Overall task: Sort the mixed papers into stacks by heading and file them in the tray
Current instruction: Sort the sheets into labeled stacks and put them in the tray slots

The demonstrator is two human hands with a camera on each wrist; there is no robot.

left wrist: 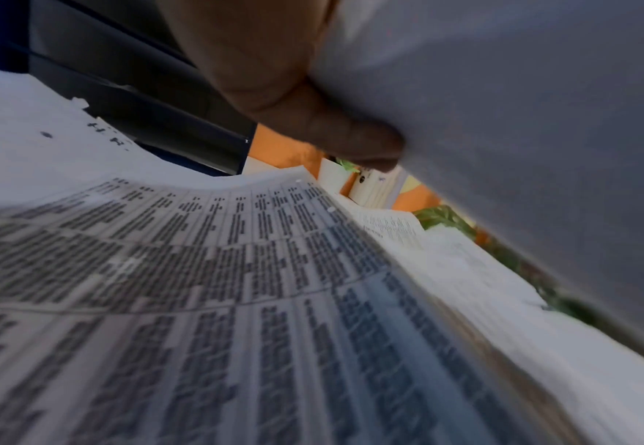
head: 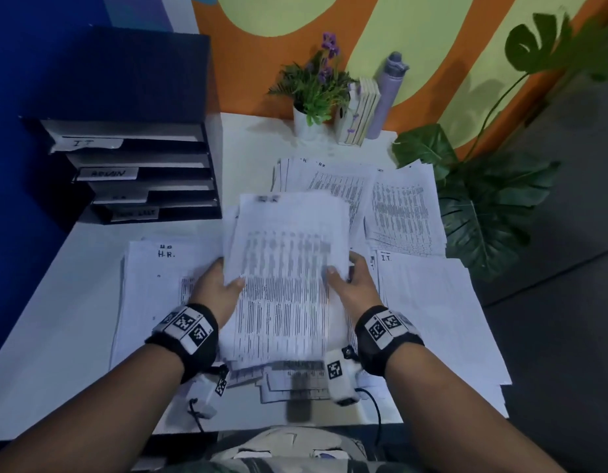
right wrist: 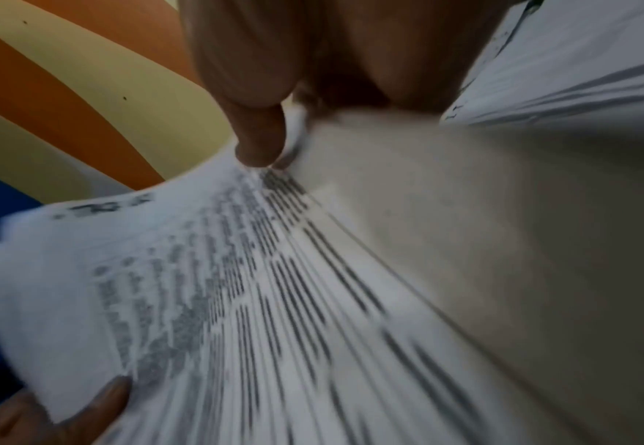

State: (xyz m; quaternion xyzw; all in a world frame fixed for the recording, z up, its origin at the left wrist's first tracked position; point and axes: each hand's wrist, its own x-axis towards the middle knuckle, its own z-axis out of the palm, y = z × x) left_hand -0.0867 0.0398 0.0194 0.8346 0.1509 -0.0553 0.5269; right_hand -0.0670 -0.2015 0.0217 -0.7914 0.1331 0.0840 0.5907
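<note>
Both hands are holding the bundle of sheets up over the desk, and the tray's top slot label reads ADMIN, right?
Not quite: in the head view the tray's top label reads IT; ADMIN is the second. Left hand and right hand do hold the bundle up.

The papers (head: 288, 274) are white with dense black columns of print. The table (head: 70, 302) is white. The tray (head: 132, 158) at ten o'clock is black with white labels. The wall (head: 432, 46) at twelve o'clock is orange with pale green shapes, blue toward nine o'clock. The bottle (head: 389, 93) is lilac. The wristbands (head: 186, 331) are black with black-and-white square codes.
</note>
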